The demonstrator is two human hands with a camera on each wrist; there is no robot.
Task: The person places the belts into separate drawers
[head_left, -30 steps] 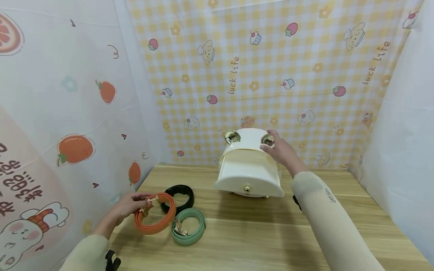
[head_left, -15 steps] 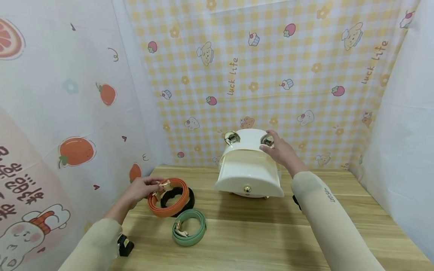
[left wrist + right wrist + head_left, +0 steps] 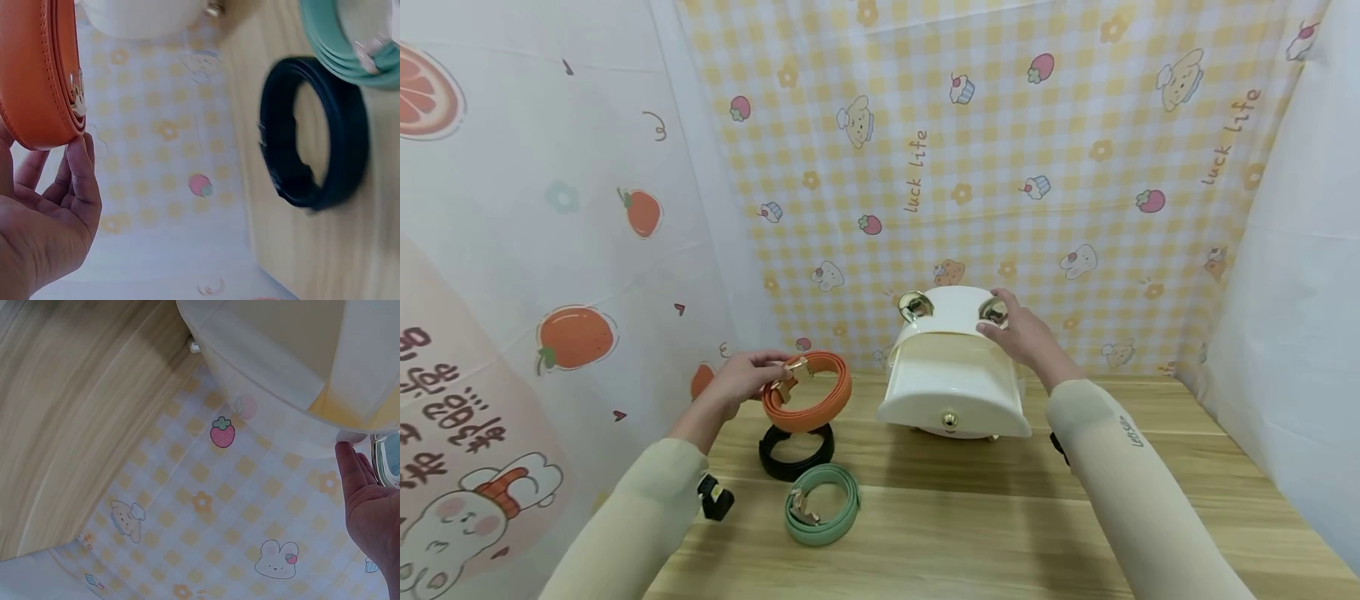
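My left hand (image 3: 741, 385) pinches a coiled orange belt (image 3: 808, 417) by its gold buckle end and holds it up above the table. In the left wrist view the orange belt (image 3: 37, 75) fills the top left, with fingers beneath it. Under it on the table lie a coiled black belt (image 3: 797, 467) and, nearer, a coiled green belt (image 3: 842, 525). My right hand (image 3: 1026, 337) grips the top right of a white box (image 3: 955, 367), thumb and fingers around a round gold ear-like piece (image 3: 992, 312). The box's curved front drawer, with a gold knob (image 3: 949, 419), is tipped open.
The box stands on small gold feet at the back of a wooden table (image 3: 955, 533). Behind it hangs a yellow checked cloth (image 3: 962, 150); a white printed cloth (image 3: 625, 250) borders the left side and another (image 3: 1300, 333) the right.
My left hand has lifted the orange belt up and to the right, over and past the black belt. My right hand and the white box have stayed put.
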